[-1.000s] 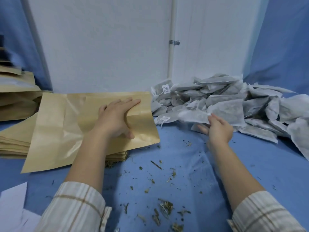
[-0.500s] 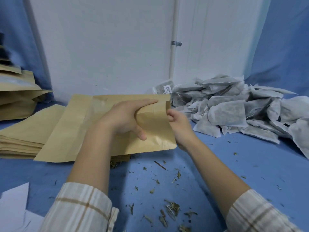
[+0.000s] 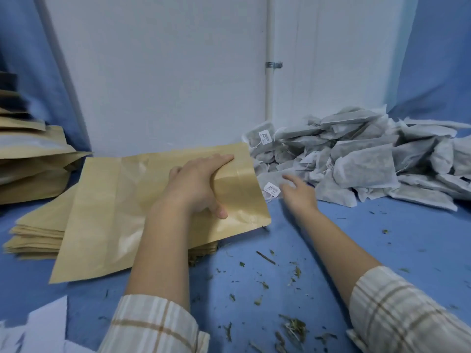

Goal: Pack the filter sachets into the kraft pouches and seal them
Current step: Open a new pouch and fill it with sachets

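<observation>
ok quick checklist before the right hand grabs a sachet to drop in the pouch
1. Left hand holds the kraft pouch at its mouth end: ok.
2. Pouch mouth is spread wide enough to take a sachet: cannot tell.
3. Right hand is free, fingers open, nothing in it: ok.
4. Sachets within reach: the pile of filter sachets lies just beyond the right hand: ok.
5. Blue table is clean: not ok, loose herb bits are scattered near the front.
</observation>
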Motion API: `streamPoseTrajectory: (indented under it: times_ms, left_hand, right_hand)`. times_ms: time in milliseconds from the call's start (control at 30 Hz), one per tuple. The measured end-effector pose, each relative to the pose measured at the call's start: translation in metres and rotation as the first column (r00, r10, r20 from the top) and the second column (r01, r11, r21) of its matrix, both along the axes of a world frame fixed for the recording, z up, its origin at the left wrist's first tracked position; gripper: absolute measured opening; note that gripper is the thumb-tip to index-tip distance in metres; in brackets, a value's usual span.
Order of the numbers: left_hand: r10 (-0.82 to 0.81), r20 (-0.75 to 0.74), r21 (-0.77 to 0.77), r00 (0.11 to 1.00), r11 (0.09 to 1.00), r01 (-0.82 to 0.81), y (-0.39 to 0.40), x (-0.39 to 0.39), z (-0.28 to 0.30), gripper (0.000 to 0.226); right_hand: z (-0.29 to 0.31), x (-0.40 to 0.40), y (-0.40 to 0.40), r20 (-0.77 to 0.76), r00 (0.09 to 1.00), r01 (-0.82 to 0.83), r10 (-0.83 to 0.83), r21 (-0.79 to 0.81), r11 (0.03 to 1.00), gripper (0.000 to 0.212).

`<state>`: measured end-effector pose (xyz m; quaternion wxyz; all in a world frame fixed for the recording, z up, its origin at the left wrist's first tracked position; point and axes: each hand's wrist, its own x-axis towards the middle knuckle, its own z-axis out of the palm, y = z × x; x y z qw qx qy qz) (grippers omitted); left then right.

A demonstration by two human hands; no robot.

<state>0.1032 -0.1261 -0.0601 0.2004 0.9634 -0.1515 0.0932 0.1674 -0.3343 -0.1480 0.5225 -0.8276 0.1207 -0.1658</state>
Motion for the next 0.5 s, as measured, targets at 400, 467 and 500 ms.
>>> streamPoseTrajectory:
  times_ms: [400, 467, 500]
  left_hand:
    - [0.088, 0.011, 0.021, 0.996, 0.996, -0.088, 0.005, 0.007, -0.006, 0.115]
    - [0.102, 0.012, 0.022, 0.995, 0.995, -0.102, 0.007, 0.008, -0.007, 0.115]
    - [0.107, 0.01, 0.022, 0.994, 0.994, -0.107, 0.007, 0.008, -0.007, 0.115]
  right_hand:
    - [-0.016, 0.014, 0.004, -0.09, 0.995, -0.055, 0.038, -0.19, 0.98, 0.061]
    - [-0.018, 0.016, 0.005, -0.079, 0.996, -0.064, 0.042, -0.293, 0.954, 0.062]
    - [-0.019, 0.016, 0.006, -0.093, 0.994, -0.084, 0.053, -0.374, 0.924, 0.057]
